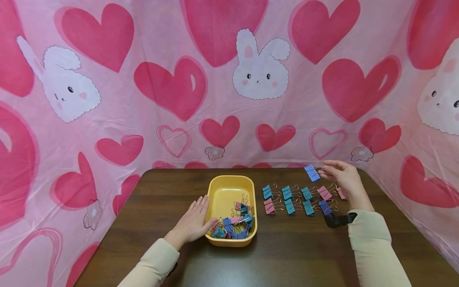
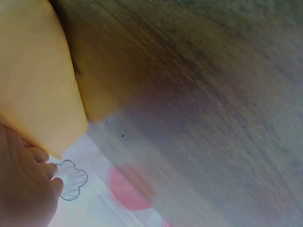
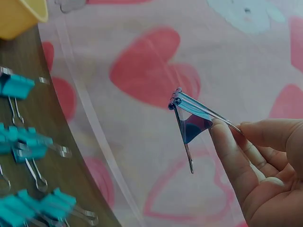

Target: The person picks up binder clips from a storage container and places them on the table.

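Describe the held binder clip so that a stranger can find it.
On the brown wooden table, a yellow tray stands left of two rows of binder clips. Near them, the right hand pinches the blue binder clip by its wire handle; only this clip is held.

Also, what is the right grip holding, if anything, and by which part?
The right grip pinches a blue binder clip by one of its wire handles.
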Action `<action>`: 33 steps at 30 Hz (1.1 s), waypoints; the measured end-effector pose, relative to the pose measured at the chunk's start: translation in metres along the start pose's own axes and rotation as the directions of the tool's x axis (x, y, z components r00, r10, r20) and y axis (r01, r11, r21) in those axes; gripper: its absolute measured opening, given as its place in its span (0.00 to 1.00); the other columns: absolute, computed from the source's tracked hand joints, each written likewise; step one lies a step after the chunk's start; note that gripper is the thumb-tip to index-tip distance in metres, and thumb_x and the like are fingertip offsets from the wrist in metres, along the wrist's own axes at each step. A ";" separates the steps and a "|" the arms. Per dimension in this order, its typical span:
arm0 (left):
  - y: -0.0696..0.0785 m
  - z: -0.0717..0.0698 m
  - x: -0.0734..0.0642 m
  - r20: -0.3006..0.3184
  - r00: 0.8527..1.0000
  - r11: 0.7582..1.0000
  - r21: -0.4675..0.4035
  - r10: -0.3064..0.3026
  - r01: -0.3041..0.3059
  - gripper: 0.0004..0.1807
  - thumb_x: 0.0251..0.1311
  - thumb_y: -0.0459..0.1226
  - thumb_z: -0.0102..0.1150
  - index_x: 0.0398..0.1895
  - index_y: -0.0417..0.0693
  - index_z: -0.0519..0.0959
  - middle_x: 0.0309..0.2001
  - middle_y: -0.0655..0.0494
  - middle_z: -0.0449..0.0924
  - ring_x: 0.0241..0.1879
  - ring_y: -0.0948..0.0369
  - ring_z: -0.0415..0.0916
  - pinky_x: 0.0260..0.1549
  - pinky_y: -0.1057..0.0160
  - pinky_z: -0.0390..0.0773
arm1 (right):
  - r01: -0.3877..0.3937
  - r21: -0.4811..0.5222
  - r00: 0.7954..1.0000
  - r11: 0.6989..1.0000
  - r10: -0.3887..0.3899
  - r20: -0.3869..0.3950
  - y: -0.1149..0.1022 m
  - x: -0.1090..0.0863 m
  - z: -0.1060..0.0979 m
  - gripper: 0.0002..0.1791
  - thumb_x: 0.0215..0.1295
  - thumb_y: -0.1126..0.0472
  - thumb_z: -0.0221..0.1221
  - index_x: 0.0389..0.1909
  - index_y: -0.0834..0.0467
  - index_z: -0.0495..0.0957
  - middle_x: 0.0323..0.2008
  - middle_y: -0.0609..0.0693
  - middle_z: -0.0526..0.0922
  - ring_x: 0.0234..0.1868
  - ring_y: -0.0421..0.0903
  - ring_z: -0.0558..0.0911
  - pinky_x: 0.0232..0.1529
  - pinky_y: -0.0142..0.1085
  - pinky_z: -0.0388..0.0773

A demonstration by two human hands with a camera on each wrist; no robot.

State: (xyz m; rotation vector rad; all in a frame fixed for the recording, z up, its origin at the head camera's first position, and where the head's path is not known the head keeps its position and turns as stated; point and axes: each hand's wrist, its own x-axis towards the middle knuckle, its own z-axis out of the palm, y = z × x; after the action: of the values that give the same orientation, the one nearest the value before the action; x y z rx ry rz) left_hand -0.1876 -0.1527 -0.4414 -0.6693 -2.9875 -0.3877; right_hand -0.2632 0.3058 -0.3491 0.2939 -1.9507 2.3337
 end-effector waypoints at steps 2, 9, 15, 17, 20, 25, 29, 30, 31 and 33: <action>0.000 0.000 0.000 0.005 1.000 1.000 0.001 -0.002 0.002 0.42 0.64 0.55 0.44 0.68 0.31 0.51 0.69 0.40 0.48 0.68 0.46 0.44 0.64 0.50 0.45 | -0.006 0.006 1.000 1.000 0.007 -0.014 0.003 -0.001 -0.012 0.07 0.60 0.69 0.58 0.35 0.54 0.80 0.29 0.50 0.84 0.31 0.43 0.84 0.36 0.34 0.78; -0.001 0.001 0.000 0.008 1.000 1.000 0.003 -0.009 0.009 0.42 0.64 0.56 0.43 0.68 0.32 0.51 0.70 0.41 0.47 0.68 0.47 0.43 0.64 0.51 0.45 | -0.018 0.000 0.998 1.000 0.018 -0.061 0.037 0.013 -0.076 0.09 0.60 0.67 0.59 0.41 0.62 0.79 0.30 0.52 0.84 0.32 0.46 0.84 0.34 0.35 0.79; -0.002 0.002 -0.001 0.004 1.000 1.000 0.004 -0.002 0.002 0.42 0.64 0.56 0.42 0.68 0.32 0.51 0.69 0.41 0.48 0.68 0.47 0.43 0.64 0.52 0.45 | -0.116 -0.044 0.977 0.992 0.106 -0.185 0.062 0.013 -0.118 0.14 0.60 0.65 0.60 0.46 0.64 0.77 0.31 0.50 0.83 0.33 0.47 0.84 0.35 0.36 0.79; -0.002 0.002 0.000 0.005 1.000 1.000 0.005 -0.003 0.003 0.42 0.64 0.56 0.42 0.68 0.32 0.51 0.70 0.41 0.48 0.68 0.48 0.43 0.64 0.52 0.44 | -0.157 -0.074 0.961 0.985 0.135 -0.243 0.065 0.009 -0.123 0.15 0.59 0.62 0.61 0.46 0.63 0.78 0.31 0.48 0.83 0.33 0.46 0.84 0.35 0.35 0.78; -0.002 0.003 0.000 0.003 1.000 1.000 -0.001 -0.006 0.006 0.42 0.64 0.56 0.42 0.68 0.32 0.51 0.70 0.41 0.48 0.68 0.48 0.42 0.64 0.52 0.45 | -0.195 -0.088 0.946 0.977 0.164 -0.278 0.079 0.006 -0.138 0.11 0.58 0.60 0.63 0.42 0.56 0.80 0.30 0.46 0.83 0.33 0.44 0.84 0.35 0.34 0.78; -0.002 0.003 0.000 0.007 1.000 1.000 -0.011 -0.012 0.012 0.42 0.64 0.56 0.42 0.69 0.32 0.51 0.70 0.42 0.47 0.69 0.49 0.42 0.64 0.52 0.44 | -0.195 0.017 0.942 0.981 0.192 -0.273 0.106 0.003 -0.163 0.06 0.52 0.61 0.67 0.31 0.50 0.81 0.28 0.47 0.83 0.30 0.44 0.84 0.32 0.34 0.79; -0.002 0.003 0.000 0.009 1.000 1.000 -0.007 -0.011 0.011 0.42 0.64 0.56 0.42 0.69 0.32 0.50 0.70 0.42 0.47 0.69 0.49 0.42 0.64 0.52 0.44 | -0.248 0.043 0.935 0.968 0.251 -0.251 0.099 -0.011 -0.158 0.05 0.50 0.61 0.68 0.28 0.49 0.81 0.28 0.46 0.83 0.29 0.43 0.84 0.32 0.35 0.79; -0.002 0.003 0.000 0.009 1.000 1.000 -0.006 -0.011 0.011 0.42 0.64 0.56 0.42 0.69 0.32 0.50 0.70 0.42 0.47 0.69 0.48 0.42 0.64 0.52 0.44 | -0.263 0.023 0.932 0.964 0.261 -0.252 0.096 -0.015 -0.153 0.05 0.51 0.61 0.67 0.29 0.51 0.81 0.27 0.46 0.82 0.29 0.43 0.84 0.32 0.35 0.79; -0.002 0.003 0.000 0.009 1.000 1.000 -0.006 -0.010 0.010 0.42 0.64 0.56 0.42 0.69 0.32 0.50 0.70 0.42 0.47 0.69 0.48 0.42 0.64 0.52 0.44 | -0.276 0.002 0.931 0.961 0.267 -0.250 0.091 -0.020 -0.147 0.05 0.53 0.62 0.66 0.31 0.53 0.81 0.27 0.45 0.82 0.29 0.43 0.84 0.33 0.35 0.79; -0.002 0.002 0.000 0.011 1.000 1.000 -0.010 -0.012 0.012 0.42 0.64 0.56 0.42 0.69 0.32 0.50 0.70 0.42 0.47 0.69 0.49 0.42 0.64 0.52 0.44 | -0.299 -0.026 0.924 0.954 0.283 -0.258 0.084 -0.027 -0.137 0.05 0.56 0.65 0.63 0.34 0.57 0.80 0.27 0.45 0.82 0.28 0.42 0.84 0.33 0.35 0.79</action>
State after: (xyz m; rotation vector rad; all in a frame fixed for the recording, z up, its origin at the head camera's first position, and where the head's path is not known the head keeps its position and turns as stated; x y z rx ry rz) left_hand -0.1885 -0.1539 -0.4440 -0.6567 -3.0029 -0.4017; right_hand -0.2654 0.4262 -0.4581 -0.3064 -2.0532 2.3240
